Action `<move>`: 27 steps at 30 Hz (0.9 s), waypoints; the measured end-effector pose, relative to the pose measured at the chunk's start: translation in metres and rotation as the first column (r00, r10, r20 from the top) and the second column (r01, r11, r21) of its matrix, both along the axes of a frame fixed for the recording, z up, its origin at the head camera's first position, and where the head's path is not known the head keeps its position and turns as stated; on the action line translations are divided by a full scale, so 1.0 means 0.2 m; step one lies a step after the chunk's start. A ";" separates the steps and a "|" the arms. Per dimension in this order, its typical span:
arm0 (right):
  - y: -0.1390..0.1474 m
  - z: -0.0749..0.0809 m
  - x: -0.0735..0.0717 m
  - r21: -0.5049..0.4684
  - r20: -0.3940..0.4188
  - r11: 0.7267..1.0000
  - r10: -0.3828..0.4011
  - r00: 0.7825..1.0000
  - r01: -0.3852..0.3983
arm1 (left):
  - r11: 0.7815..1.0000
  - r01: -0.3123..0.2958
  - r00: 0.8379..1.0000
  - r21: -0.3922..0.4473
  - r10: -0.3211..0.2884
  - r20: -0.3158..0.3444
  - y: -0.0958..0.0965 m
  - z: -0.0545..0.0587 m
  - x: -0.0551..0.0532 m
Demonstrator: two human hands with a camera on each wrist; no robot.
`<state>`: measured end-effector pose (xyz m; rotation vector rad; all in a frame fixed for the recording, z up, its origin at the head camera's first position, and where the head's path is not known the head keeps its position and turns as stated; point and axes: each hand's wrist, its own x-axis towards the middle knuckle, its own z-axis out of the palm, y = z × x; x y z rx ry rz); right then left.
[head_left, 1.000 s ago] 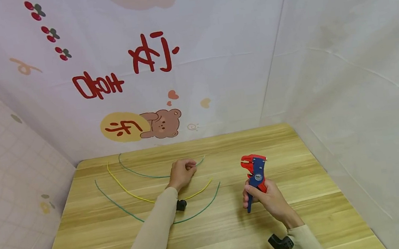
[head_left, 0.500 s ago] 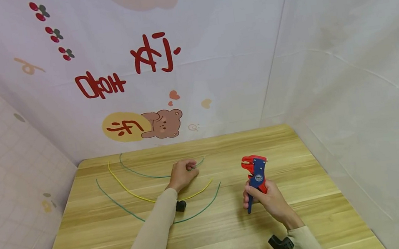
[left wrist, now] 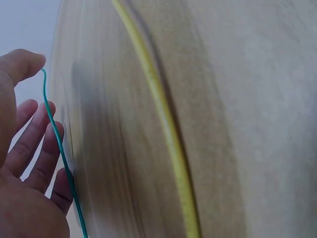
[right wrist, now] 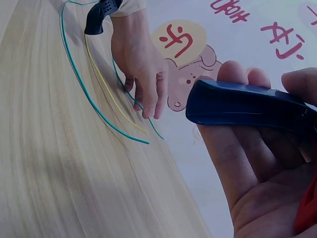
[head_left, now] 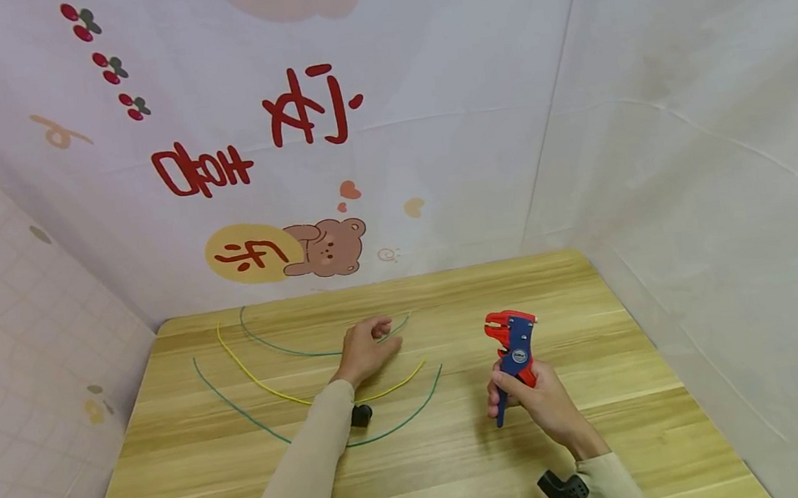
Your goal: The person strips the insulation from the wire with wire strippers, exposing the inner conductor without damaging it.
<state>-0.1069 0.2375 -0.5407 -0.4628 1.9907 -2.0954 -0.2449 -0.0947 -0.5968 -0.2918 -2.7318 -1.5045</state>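
My left hand is low over the far green wire, near its right end. Its thumb and fingers stand apart, and in the left wrist view the green wire runs across between them. My right hand grips a red and blue wire stripper by its handles, with the head pointing away from me. The blue handle lies across the fingers in the right wrist view. A yellow wire and a nearer green wire curve below my left hand, partly hidden by the forearm.
The wires lie on a wood-grain table. A white printed curtain hangs behind its far edge, with more white cloth on both sides. A black wrist camera sticks out beside the right sleeve, another by the left.
The thumb of my left hand has moved away from its fingertips, which were closer together around the far green wire. My right hand holds the wire stripper in nearly the same place.
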 end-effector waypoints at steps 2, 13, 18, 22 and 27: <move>0.00 0.00 0.00 -0.005 -0.003 1.000 0.004 1.000 -0.004 | 1.000 0.006 0.999 0.007 -0.005 -0.041 -0.01 -0.02 0.00; 0.02 -0.02 -0.01 -0.038 -0.018 0.999 0.019 1.000 -0.019 | 0.999 -0.026 1.000 -0.028 0.026 -0.013 -0.02 0.06 0.04; 0.03 -0.02 -0.01 -0.025 -0.022 1.000 0.013 1.000 -0.014 | 0.999 -0.019 1.000 -0.039 0.019 0.005 -0.06 0.10 0.07; 0.03 -0.02 0.00 -0.009 -0.011 1.000 -0.001 1.000 0.001 | 0.998 -0.005 1.000 -0.067 0.006 0.010 -0.09 0.10 0.08; 0.03 -0.01 0.00 0.001 0.004 1.000 -0.007 1.000 0.007 | 0.996 0.011 1.000 -0.086 -0.012 -0.005 -0.11 0.11 0.10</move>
